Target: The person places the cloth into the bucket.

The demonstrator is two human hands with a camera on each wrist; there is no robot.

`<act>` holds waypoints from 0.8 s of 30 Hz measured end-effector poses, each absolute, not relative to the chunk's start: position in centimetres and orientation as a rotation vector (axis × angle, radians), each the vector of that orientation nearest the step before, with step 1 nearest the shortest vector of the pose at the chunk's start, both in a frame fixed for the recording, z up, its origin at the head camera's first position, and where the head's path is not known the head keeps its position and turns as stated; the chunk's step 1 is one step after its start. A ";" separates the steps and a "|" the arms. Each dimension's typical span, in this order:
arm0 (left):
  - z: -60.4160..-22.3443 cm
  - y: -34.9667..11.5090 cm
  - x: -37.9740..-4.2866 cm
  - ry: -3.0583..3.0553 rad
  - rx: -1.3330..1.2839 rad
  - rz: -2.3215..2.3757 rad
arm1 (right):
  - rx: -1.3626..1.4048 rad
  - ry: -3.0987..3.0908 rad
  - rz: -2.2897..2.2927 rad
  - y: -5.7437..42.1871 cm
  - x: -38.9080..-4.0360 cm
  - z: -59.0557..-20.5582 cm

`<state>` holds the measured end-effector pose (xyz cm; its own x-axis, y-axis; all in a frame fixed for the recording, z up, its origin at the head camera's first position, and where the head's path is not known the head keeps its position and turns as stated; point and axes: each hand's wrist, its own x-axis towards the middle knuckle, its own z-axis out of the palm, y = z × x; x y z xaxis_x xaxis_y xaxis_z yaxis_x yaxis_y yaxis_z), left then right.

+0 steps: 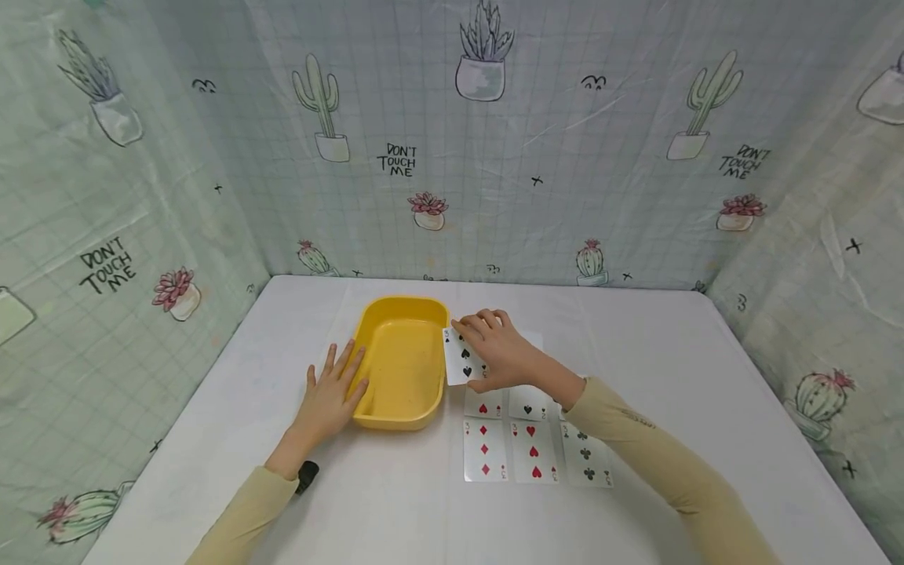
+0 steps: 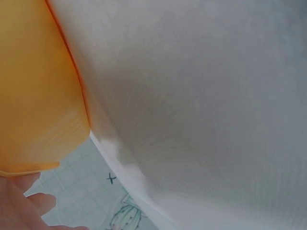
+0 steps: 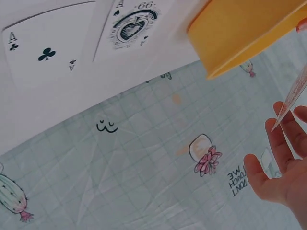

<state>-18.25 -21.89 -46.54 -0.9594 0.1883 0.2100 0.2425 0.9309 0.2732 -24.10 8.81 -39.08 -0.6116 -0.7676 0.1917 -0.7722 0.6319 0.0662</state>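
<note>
My right hand pinches a three of spades beside the right rim of a yellow tray. In the right wrist view, that card appears nearly edge-on between the fingers of the right hand. With its fingers spread and straight, my left hand rests against the tray's left rim. Its fingers touch the rim in the left wrist view. Below the right hand lie a three of diamonds, a three of hearts and a three of clubs.
Behind the front row, a red-suited card and a spade card are partly hidden by the right arm. The right wrist view shows an ace of clubs and an ace of spades. A printed curtain borders the white table.
</note>
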 end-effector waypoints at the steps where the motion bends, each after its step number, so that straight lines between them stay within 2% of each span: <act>1: -46.5 -21.9 -18.3 -2.904 -0.330 -0.441 | 1.263 -2.654 0.035 9.2 -23.9 -39.2; 24: -46.6 -21.8 -18.2 -2.918 -0.321 -0.428 | 1.162 -2.647 0.026 17.3 -19.5 -42.6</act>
<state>-18.18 -21.84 -46.59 -0.9614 0.1863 0.2026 0.2367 0.9353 0.2629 -19.45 17.30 -42.60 -0.6507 -0.7225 0.2338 -0.7269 0.6817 0.0834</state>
